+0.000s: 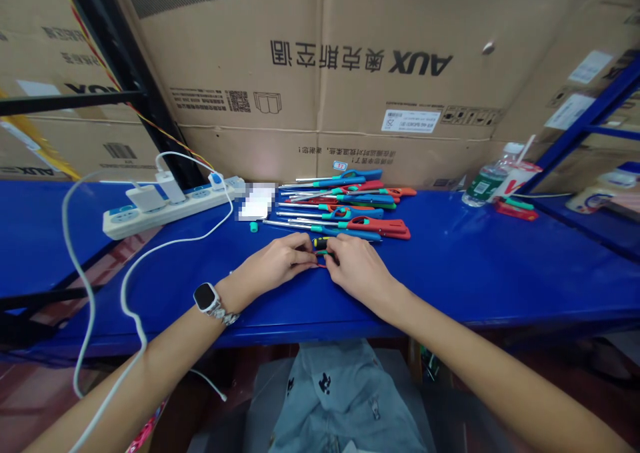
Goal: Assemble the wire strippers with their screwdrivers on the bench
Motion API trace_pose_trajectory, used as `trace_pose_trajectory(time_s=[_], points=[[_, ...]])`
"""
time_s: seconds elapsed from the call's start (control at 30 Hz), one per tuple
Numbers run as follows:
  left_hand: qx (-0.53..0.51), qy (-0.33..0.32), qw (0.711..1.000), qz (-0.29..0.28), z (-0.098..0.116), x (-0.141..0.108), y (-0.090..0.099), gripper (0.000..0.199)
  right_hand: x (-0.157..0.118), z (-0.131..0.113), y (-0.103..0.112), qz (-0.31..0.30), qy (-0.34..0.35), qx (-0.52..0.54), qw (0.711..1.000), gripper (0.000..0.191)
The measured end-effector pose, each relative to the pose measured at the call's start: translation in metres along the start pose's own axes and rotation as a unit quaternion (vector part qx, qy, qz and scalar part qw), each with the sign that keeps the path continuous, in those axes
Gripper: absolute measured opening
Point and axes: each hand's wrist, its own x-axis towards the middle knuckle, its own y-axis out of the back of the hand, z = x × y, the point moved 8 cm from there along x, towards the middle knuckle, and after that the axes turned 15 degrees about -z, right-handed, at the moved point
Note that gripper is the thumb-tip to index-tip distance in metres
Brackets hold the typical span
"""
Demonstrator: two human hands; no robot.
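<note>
My left hand (286, 255) and my right hand (356, 263) meet over the blue table, fingers closed in a pinch. Between the fingertips shows a small red and green piece (323, 253); the fingers cover most of it, so I cannot tell its kind. Just behind it lies a yellow and black handle (320, 243), partly hidden by the right hand. Beyond the hands, several long-necked lighters (380, 226) in red, blue, green and orange are heaped with their metal tubes pointing left. A small green cap (254, 227) sits left of the heap.
A white power strip (175, 206) with plugged-in chargers stands at left, its white cable (131, 293) looping across my left forearm. A blurred white patch (257, 201) lies beside it. At right are a plastic bottle (483, 185), a cup (520, 175) and a red item (516, 209). Cardboard (320, 106) walls the back.
</note>
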Motion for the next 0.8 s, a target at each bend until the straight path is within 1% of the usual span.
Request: trace_pose_trajectory(time_s=[0.13, 0.33, 0.47, 0.5, 0.57, 0.67, 0.8], points=[[-0.002, -0.004, 1.0, 0.005, -0.001, 0.0, 0.0, 0.023, 0.001, -0.004, 0.001, -0.013, 0.0, -0.024, 1.0, 0.017], [-0.023, 0.006, 1.0, 0.002, 0.006, -0.002, 0.007, 0.016, 0.0, -0.001, -0.002, -0.001, 0.02, -0.035, 0.999, 0.014], [-0.056, 0.063, 0.996, 0.039, -0.002, 0.0, 0.016, 0.015, -0.002, 0.001, -0.004, 0.008, 0.016, -0.027, 0.999, 0.015], [-0.056, 0.075, 0.995, 0.039, -0.005, 0.001, 0.017, 0.015, -0.002, 0.001, -0.004, 0.01, 0.014, -0.024, 1.0, 0.015], [-0.058, 0.079, 0.995, 0.019, -0.011, 0.007, 0.015, 0.015, -0.002, 0.001, -0.004, 0.013, 0.012, -0.019, 1.0, 0.014], [-0.061, 0.053, 0.996, -0.024, -0.017, 0.016, 0.01, 0.017, -0.001, 0.001, -0.005, 0.014, 0.015, -0.014, 1.0, 0.014], [-0.017, 0.043, 0.998, -0.032, -0.019, 0.019, 0.008, 0.019, -0.001, 0.001, -0.006, 0.017, 0.016, -0.009, 1.0, 0.015]])
